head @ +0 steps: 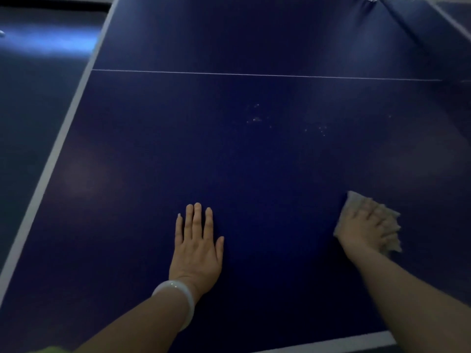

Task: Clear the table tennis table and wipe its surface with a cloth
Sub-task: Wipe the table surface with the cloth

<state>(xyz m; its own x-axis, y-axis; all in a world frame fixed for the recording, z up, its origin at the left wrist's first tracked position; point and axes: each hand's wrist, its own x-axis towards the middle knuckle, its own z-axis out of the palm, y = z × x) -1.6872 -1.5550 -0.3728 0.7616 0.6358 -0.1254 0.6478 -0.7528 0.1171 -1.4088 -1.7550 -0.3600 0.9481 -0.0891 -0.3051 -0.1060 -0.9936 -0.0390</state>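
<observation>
The dark blue table tennis table (254,161) fills the view, with white edge lines and a thin white centre line. My left hand (196,247) lies flat on it, palm down, fingers straight and together, a pale bangle on the wrist. To the right, my right hand (362,225) presses a crumpled pale cloth (353,201) onto the surface; the cloth sticks out beyond the fingers on both sides. The hand is blurred. Small whitish specks (256,119) dot the surface further out, past both hands.
The table's white left edge (51,164) runs diagonally, with dark floor beyond it. The near white edge (356,341) shows at bottom right. At the top right the net (413,29) crosses the table.
</observation>
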